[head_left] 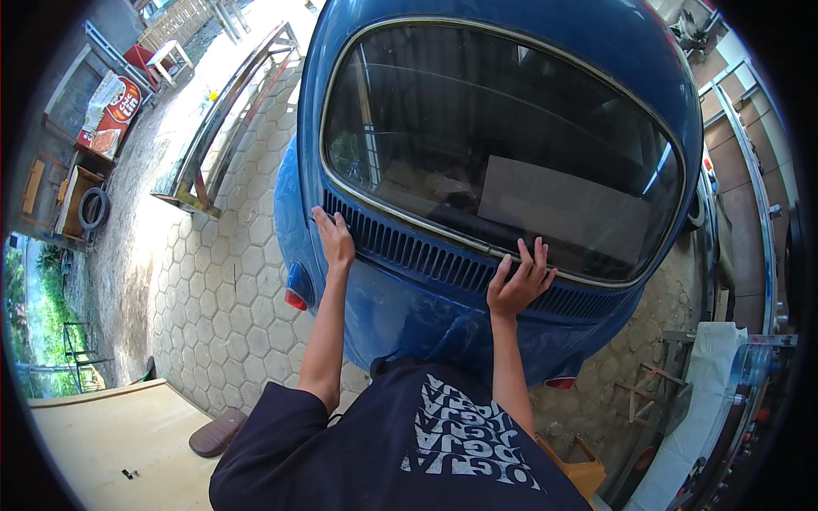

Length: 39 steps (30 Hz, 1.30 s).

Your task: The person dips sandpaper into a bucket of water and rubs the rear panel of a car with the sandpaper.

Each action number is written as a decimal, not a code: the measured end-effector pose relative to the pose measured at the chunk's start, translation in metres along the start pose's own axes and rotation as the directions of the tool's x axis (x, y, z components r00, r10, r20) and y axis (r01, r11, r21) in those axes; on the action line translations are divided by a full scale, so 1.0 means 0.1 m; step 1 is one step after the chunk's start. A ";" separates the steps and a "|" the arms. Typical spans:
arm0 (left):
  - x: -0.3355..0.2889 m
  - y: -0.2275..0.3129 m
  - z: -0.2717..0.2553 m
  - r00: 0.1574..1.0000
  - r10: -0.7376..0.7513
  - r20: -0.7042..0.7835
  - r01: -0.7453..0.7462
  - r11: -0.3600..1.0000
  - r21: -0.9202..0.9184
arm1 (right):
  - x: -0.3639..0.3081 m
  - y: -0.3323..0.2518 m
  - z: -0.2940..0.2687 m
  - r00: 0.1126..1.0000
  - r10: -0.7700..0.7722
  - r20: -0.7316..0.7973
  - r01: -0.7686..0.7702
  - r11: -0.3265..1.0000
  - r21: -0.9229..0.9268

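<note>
Both hands, left hand point(334, 238) and right hand point(520, 281), lie open and flat, holding nothing, on the vent grille point(426, 255) of the blue car point(409, 315), which fills the middle and points up the frame.

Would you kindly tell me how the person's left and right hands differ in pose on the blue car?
The left hand lies with fingers close together at the grille's left end; the right hand has fingers spread wide, nearer the middle. The left fingertips stop below the rear window; the right fingertips reach its trim. Both rest flat and hold nothing.
</note>
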State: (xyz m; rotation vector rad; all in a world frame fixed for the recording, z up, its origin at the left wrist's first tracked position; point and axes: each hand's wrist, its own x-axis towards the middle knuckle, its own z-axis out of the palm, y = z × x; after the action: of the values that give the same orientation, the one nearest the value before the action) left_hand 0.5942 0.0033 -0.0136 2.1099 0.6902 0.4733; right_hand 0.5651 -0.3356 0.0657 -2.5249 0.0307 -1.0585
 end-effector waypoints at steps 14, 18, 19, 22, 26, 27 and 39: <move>-0.48 0.13 0.20 0.986 -0.046 -0.160 0.041 0.999 -0.035 | -0.01 0.03 0.04 1.000 0.001 -0.005 -0.001 1.000 -0.003; -0.02 0.10 0.01 0.981 -0.116 -0.154 0.106 0.992 -0.069 | 0.01 -0.01 0.02 1.000 0.002 -0.005 -0.002 1.000 0.003; 0.11 0.18 -0.07 0.977 -0.085 -0.198 0.064 0.992 -0.113 | 0.01 0.00 0.02 1.000 0.007 -0.009 -0.007 1.000 0.000; 0.11 0.35 -0.14 0.981 -0.142 -0.129 0.117 0.975 -0.189 | 0.00 0.05 0.02 1.000 0.002 -0.023 -0.002 1.000 -0.010; -0.18 0.02 -0.01 0.992 -0.115 -0.054 0.104 0.978 -0.181 | 0.01 -0.02 0.04 1.000 0.007 -0.022 -0.007 1.000 -0.003; -0.33 0.01 0.03 0.995 -0.061 -0.084 0.049 0.989 -0.137 | -0.01 -0.01 0.04 1.000 0.003 -0.021 -0.003 1.000 0.000; -0.96 0.17 0.11 0.960 -0.148 -0.237 0.051 0.926 -0.374 | 0.01 0.01 0.02 1.000 -0.004 -0.021 0.005 1.000 0.022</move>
State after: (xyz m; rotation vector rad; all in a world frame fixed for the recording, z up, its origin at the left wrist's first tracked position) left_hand 0.5309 -0.0713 -0.0140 1.6691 0.7885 0.7710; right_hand 0.5678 -0.3363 0.0648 -2.4955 0.0190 -1.0816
